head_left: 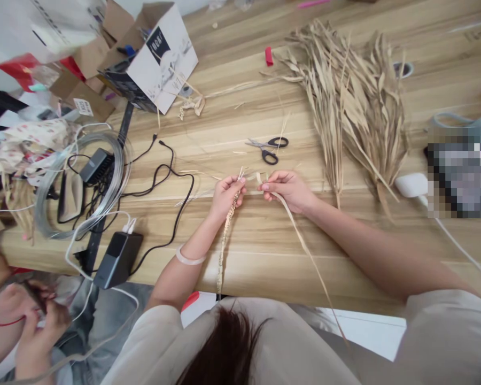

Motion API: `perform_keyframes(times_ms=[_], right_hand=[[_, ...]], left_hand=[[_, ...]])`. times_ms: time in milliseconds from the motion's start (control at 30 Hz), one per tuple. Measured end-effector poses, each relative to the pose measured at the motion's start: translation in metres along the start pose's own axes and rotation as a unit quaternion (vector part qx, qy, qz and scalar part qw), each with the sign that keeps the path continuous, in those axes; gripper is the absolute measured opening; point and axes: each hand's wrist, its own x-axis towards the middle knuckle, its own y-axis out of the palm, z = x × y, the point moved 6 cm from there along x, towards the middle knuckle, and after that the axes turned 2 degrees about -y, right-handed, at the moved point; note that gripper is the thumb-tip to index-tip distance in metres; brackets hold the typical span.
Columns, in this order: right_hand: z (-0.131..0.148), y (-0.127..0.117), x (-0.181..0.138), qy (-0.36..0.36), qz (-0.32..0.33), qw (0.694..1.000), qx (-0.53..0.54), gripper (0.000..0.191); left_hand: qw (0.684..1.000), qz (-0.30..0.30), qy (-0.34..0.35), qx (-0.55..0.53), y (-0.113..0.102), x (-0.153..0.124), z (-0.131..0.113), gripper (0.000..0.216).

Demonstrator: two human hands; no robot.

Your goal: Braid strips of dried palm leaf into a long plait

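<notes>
My left hand [226,195] is closed in a pinch on the top of a braided straw cord [224,240], which hangs down past the table edge toward me. My right hand [288,190] is closed on a loose flat straw strip [304,246] that trails down to the right over the table edge. The two hands sit close together above the wooden table [264,256], with short strip ends sticking up between them. Black-handled scissors [269,148] lie just beyond my hands.
A big bundle of dried straw leaves [353,107] lies at the back right. Cardboard boxes [152,53], coiled clear tubing [80,182], black chargers and cables [118,256] crowd the left. Another person's hands [28,326] work at the lower left. A white cable [457,240] runs at right.
</notes>
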Motion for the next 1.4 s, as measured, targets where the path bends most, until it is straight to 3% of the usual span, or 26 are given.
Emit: perform_keyframes(times_ms=[267,467,567,700,800,1000,1400], right_hand=[[-0.002,0.003,-0.003,-0.008,0.032,0.999,-0.042,0.026],[0.006,-0.003,0.002,0.034,-0.015,0.998,0.058,0.025],[0.005,-0.007,0.004,0.064,-0.043,0.994,0.083,0.033],[0.002,-0.004,0.003,0.034,-0.018,0.999,0.028,0.018],[0.0,0.0,0.001,0.005,0.006,1.0,0.007,0.03],[0.004,-0.009,0.003,-0.022,-0.063,0.998,0.011,0.024],[0.007,-0.005,0.002,-0.043,-0.042,0.998,0.009,0.027]], left_hand=[[1.0,0.002,0.004,0.027,0.004,-0.003,-0.001,0.03],[0.999,0.006,-0.015,-0.04,0.0,-0.001,-0.001,0.025],[0.996,0.01,-0.04,-0.076,-0.003,0.002,0.001,0.022],[0.997,0.01,-0.042,-0.069,-0.003,0.002,0.001,0.023],[0.999,0.01,-0.033,-0.041,-0.001,0.001,0.0,0.025],[0.999,0.02,-0.024,-0.028,0.004,-0.001,-0.001,0.028],[1.0,0.022,-0.01,-0.015,0.003,-0.003,-0.002,0.034]])
